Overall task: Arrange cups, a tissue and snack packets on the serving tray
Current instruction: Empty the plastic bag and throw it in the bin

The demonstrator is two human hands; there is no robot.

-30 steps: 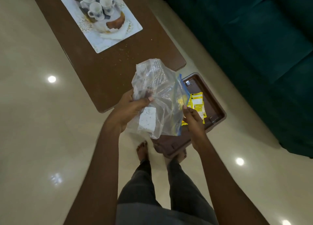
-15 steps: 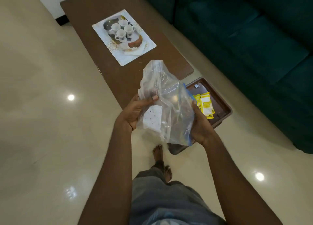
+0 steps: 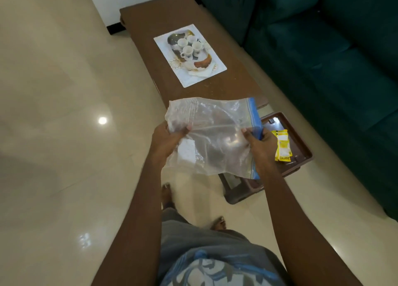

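Both hands hold a clear plastic zip bag (image 3: 215,132) with a blue strip along its right edge, spread flat in front of me. My left hand (image 3: 167,140) pinches its left side, my right hand (image 3: 258,144) grips it near the blue strip. Yellow snack packets (image 3: 282,145) lie on a brown stool-like stand (image 3: 301,143) to the right, partly behind the bag. On the long brown table (image 3: 226,85) lies a white patterned serving tray (image 3: 215,69) carrying several white cups (image 3: 189,47) and a white tissue (image 3: 199,72).
A dark green sofa (image 3: 333,55) runs along the right side, close to the table and stand. Glossy beige floor tiles (image 3: 64,134) spread to the left. My bare feet (image 3: 218,223) are on the floor below the bag.
The bag has gone from hanging crumpled to spread out wide between my hands. The view has lifted and pulled back, so more of the table and sofa shows.
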